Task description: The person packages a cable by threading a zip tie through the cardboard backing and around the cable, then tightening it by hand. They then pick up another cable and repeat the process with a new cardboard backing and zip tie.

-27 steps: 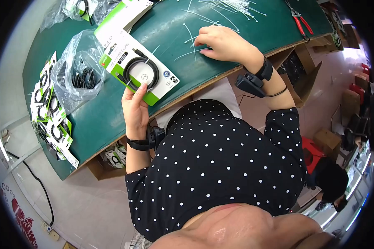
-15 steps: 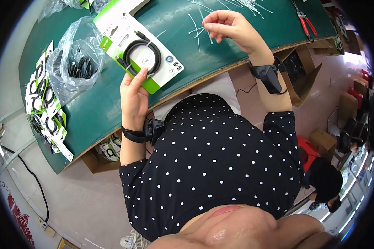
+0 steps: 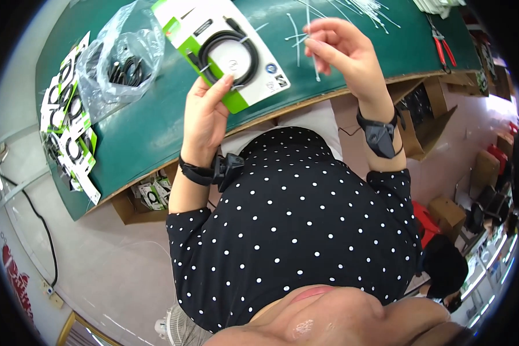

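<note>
A green worktable (image 3: pixel 155 121) is seen from above, with a clear plastic bag (image 3: pixel 118 60) of coiled black cables at its left and a row of finished cards (image 3: pixel 69 138) along its far-left edge. A white-and-green backing card (image 3: pixel 225 52), bearing a coiled black cable (image 3: pixel 228 55), is gripped at its lower edge by the left hand (image 3: pixel 205 115) and held just above the table. A thin white tie (image 3: pixel 312 43) is pinched between the fingertips of the right hand (image 3: pixel 343 55), beside the card. The fastening step appears to be in hand; threading the tie through the card would call for fine aim. Red-handled pliers (image 3: pixel 442 49) are left untouched at the right.
</note>
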`<state>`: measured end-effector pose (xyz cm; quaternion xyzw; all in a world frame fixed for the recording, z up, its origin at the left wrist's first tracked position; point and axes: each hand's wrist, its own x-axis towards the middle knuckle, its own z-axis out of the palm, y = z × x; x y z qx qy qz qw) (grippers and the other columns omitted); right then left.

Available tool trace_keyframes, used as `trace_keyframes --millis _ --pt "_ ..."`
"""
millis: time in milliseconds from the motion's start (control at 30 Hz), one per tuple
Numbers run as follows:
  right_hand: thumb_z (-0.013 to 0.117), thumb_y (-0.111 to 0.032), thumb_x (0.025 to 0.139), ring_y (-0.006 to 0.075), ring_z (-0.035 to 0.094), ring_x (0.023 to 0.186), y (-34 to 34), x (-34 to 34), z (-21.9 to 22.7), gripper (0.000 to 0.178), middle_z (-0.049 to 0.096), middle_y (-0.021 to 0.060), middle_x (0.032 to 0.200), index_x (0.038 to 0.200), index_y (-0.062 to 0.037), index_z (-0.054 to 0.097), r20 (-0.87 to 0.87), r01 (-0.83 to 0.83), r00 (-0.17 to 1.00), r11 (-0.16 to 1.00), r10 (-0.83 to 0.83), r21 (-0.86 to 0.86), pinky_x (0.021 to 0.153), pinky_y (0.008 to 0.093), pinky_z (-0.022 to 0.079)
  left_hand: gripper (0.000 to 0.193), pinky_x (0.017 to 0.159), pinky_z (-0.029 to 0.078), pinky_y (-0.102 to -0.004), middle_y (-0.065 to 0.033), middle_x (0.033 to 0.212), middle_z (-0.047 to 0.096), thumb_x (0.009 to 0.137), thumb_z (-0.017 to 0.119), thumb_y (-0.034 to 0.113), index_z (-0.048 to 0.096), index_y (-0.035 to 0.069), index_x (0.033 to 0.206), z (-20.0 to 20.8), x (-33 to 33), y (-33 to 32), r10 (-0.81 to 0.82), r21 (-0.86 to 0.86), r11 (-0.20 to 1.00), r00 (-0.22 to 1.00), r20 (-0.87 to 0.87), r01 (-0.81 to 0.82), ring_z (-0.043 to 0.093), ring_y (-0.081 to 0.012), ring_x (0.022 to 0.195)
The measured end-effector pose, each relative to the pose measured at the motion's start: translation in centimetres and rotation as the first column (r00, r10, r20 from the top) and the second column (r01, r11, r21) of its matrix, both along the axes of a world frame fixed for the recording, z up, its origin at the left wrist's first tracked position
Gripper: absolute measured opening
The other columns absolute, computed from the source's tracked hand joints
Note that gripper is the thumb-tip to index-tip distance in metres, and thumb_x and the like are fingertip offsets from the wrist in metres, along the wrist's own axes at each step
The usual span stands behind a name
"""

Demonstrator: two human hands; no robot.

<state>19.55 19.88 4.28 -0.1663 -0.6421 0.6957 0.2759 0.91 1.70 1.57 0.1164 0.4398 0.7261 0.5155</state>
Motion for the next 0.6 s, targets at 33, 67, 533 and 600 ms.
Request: trace_keyframes --millis 33,67,533,600 --pt "0.063 -0.010 0.090 0.0059 0.058 0.067 -0.2 -0.1 -0.3 0.016 0.063 0.0036 0.086 0.104 -0.0016 0.063 -0.010 -0.012 1.000 1.000 0.012 0.000 0.053 0.0173 0.043 0.024 0.090 0.049 -0.0310 -0.0089 0.111 0.064 0.090 0.058 0.002 0.056 -0.001 0.114 0.2 0.1 0.0 0.012 0.000 1.000 1.000 -0.010 -0.012 0.061 -0.0153 0.100" --pt "0.063 -0.009 0.090 0.0058 0.057 0.067 -0.6 -0.3 -1.1 0.016 0.063 0.0033 0.086 0.104 -0.0016 0.063 -0.014 0.029 0.999 0.999 -0.029 0.039 0.053 0.0173 0.043 0.025 0.092 0.049 -0.0319 -0.0093 0.112 0.063 0.092 0.057 0.004 0.055 -0.002 0.115 0.5 0.1 -0.1 -0.011 0.016 1.000 1.000 0.001 0.011 0.061 -0.0160 0.102" --pt "0.065 0.001 0.086 0.0045 0.054 0.069 -3.0 -0.8 -3.7 0.013 0.060 0.0017 0.088 0.099 0.0003 0.065 0.022 0.082 0.996 0.996 -0.083 0.045 0.056 0.0165 0.041 0.031 0.102 0.043 -0.0420 -0.0125 0.124 0.057 0.099 0.047 0.015 0.048 -0.001 0.125 -0.1 -0.9 0.7 -0.281 0.215 0.955 0.849 0.448 0.203 0.056 -0.0225 0.115" --pt "0.065 0.002 0.085 0.0047 0.054 0.070 -3.4 -0.7 -3.1 0.014 0.060 0.0021 0.089 0.099 0.0002 0.065 0.027 0.079 0.996 0.990 -0.082 0.115 0.056 0.0169 0.041 0.032 0.102 0.043 -0.0430 -0.0128 0.125 0.057 0.098 0.048 0.014 0.048 0.000 0.126 -0.5 -0.9 0.5 -0.301 0.282 0.939 0.865 0.402 0.196 0.055 -0.0233 0.116"
